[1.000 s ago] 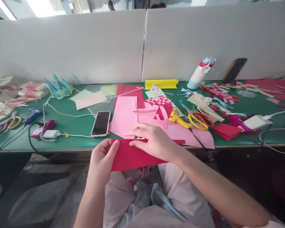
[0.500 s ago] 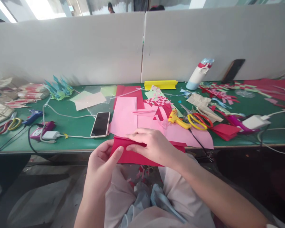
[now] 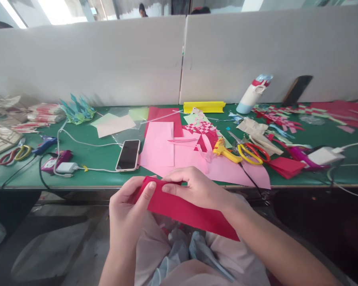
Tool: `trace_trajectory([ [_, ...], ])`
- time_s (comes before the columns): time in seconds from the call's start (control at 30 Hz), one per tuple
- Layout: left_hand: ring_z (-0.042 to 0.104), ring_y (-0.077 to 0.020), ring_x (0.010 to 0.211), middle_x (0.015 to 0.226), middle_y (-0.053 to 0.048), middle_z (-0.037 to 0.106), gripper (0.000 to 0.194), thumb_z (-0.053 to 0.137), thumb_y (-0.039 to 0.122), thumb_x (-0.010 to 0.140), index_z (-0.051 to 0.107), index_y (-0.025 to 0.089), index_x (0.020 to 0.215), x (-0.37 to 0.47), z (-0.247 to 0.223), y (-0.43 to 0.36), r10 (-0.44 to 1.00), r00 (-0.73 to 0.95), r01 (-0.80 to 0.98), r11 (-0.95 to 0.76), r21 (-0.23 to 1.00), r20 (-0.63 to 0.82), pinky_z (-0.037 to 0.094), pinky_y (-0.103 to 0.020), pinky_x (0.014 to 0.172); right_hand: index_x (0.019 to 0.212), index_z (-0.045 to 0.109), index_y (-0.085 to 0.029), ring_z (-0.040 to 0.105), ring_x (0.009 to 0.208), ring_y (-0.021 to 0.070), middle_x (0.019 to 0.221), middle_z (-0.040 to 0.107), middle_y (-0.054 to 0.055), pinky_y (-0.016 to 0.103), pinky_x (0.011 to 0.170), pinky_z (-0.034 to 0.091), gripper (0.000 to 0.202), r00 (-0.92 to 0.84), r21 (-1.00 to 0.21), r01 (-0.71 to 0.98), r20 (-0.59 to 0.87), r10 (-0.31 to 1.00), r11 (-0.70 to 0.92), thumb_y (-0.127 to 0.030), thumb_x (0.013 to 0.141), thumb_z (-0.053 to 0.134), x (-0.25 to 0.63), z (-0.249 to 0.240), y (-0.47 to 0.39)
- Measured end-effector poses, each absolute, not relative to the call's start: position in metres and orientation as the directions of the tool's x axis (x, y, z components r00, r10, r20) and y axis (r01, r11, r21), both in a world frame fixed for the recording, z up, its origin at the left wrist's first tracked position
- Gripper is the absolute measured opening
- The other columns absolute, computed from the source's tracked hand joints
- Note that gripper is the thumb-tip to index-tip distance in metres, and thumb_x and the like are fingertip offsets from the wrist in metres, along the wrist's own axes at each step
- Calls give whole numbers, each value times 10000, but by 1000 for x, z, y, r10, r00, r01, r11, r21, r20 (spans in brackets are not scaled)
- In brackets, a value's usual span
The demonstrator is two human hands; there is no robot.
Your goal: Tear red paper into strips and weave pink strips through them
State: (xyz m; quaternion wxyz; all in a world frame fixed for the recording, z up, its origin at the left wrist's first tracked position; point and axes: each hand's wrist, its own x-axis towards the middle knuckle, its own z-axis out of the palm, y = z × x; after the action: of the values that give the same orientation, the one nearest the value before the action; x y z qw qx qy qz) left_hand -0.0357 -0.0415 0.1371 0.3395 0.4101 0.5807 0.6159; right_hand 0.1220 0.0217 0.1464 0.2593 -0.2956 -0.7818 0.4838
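A folded sheet of red paper (image 3: pixel 185 210) is held over my lap, just in front of the table edge. My left hand (image 3: pixel 131 202) pinches its left end, the thumb lying on the near face. Along the upper edge my right hand (image 3: pixel 193 188) grips it between thumb and fingers, with the fingertips partly hidden behind the paper. The sheet slants down to the right under my right wrist. Beyond my hands, sheets of pink paper (image 3: pixel 157 145) lie on the green table, and a phone (image 3: pixel 128 155) rests to their left.
At the right lie a yellow glue gun (image 3: pixel 226 151), scissors (image 3: pixel 250 154) and folded red paper (image 3: pixel 286 167). A bottle (image 3: pixel 253 95) leans near the white partition (image 3: pixel 107 59). Cables (image 3: pixel 98 171), a blue glue gun (image 3: pixel 44 145) and more scissors (image 3: pixel 15 154) are at the left.
The red paper has turned and tilted, its right end now hanging lower toward my lap. Both hands keep their grip and have shifted slightly down. The view has moved a little left.
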Motion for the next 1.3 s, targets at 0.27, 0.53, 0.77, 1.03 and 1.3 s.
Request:
trace_trajectory([
  [0.27,579,-132,635,675,-4,682,117,756,321,676,746,209,706,-32,136,-39,873,-466,42,-145,989,148,462,-207,554,844,696,-172,609,783,140,842,694,0,223,671,423,247,-689,-951,169,72,721,257,-393,861,585,122,139,26],
  [0.53,584,-153,656,688,-16,687,143,748,342,678,749,204,716,-29,136,-38,864,-492,19,-115,993,110,467,-235,579,815,695,-152,590,737,134,805,682,7,221,631,411,308,-677,-964,150,61,733,219,-432,856,576,123,139,26],
  [0.77,582,-154,669,707,-20,685,159,735,356,692,751,201,722,-29,135,-38,866,-487,43,-103,994,110,467,-232,573,803,697,-145,574,702,123,821,676,16,207,588,399,318,-663,-967,167,34,748,192,-445,836,596,125,139,26],
  [1.03,592,-145,671,751,-16,690,146,713,339,720,738,196,701,-30,135,-40,866,-466,174,-109,979,180,472,-224,574,786,690,-137,552,646,112,759,659,8,200,527,369,346,-667,-961,195,16,744,195,-462,838,582,127,138,26],
  [1.3,605,-149,635,682,-21,689,137,743,320,684,719,186,678,-32,132,-39,898,-423,62,-107,992,123,505,-233,579,837,718,-151,600,722,146,791,696,29,243,644,429,308,-668,-854,324,99,738,408,-399,879,541,133,149,26],
])
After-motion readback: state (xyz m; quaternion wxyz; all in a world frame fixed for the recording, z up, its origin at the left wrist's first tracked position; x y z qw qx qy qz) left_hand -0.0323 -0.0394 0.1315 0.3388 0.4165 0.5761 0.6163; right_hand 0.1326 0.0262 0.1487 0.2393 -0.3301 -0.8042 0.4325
